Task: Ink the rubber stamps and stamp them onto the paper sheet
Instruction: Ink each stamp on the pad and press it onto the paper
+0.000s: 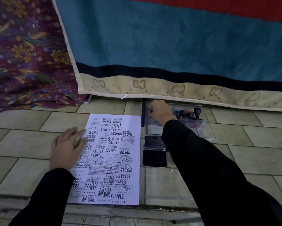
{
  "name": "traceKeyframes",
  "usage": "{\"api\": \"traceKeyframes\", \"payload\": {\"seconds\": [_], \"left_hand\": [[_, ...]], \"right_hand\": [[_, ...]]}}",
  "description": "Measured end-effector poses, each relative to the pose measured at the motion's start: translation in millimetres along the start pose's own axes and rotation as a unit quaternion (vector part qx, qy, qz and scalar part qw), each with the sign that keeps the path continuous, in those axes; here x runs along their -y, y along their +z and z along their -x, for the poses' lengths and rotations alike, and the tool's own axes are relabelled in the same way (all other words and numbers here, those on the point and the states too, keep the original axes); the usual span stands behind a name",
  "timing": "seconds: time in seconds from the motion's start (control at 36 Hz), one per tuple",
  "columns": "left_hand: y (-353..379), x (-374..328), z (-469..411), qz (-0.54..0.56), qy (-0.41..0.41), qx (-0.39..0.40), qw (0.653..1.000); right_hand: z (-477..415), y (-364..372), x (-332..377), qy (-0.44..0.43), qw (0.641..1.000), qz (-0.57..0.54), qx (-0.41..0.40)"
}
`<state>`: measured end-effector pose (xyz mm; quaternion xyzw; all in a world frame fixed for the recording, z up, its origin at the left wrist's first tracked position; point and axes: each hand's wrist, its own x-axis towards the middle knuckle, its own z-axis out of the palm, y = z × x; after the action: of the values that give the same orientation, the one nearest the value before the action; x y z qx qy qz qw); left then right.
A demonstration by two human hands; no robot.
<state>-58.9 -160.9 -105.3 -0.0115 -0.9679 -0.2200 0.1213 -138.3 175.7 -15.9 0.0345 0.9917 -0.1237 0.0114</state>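
A white paper sheet [114, 154], crowded with black stamp prints, lies on the tiled floor. My left hand [68, 147] presses flat on its left edge, fingers spread. To the right of the sheet an ink pad [154, 158] lies open beside its lid [154, 142]. Behind them stands a clear plastic box [200, 124] with several black-handled rubber stamps [190, 114] upright inside. My right hand [160, 111] reaches into the box's left part, fingers curled around something small that is mostly hidden.
A teal and cream blanket [169, 46] hangs right behind the box. Purple patterned cloth [27, 54] lies at the back left. A clear lid or tray [169, 190] lies flat to the right of the sheet. Bare floor tiles [22, 144] surround everything.
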Motion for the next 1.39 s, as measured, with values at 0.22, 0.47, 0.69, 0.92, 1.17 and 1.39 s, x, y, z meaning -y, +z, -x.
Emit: {"api": "traceKeyframes", "payload": {"seconds": [0.22,0.47,0.69,0.92,1.17,1.39], "left_hand": [[0.0,0.1,0.1,-0.006,-0.002,-0.004,1.0],[0.2,0.0,0.0,-0.009,0.006,-0.005,1.0],[1.5,0.9,-0.4,-0.015,0.005,-0.003,1.0],[1.7,1.1,-0.4,-0.009,0.009,-0.004,1.0],[2.4,1.4,-0.1,-0.01,0.004,-0.004,1.0],[2.6,1.7,0.0,-0.006,0.008,-0.009,1.0]], "right_hand": [[3.9,-2.1,-5.7,-0.022,0.998,-0.026,-0.061],[26.0,-26.1,-15.7,-0.018,0.947,-0.24,-0.213],[105.5,-43.3,-7.5,-0.036,0.87,-0.462,-0.167],[156.9,-8.1,-14.3,-0.068,0.909,-0.399,-0.1],[170.0,8.6,-19.8,-0.05,0.917,-0.38,-0.107],[170.6,4.1,-20.1,-0.062,0.923,-0.376,-0.053]]}}
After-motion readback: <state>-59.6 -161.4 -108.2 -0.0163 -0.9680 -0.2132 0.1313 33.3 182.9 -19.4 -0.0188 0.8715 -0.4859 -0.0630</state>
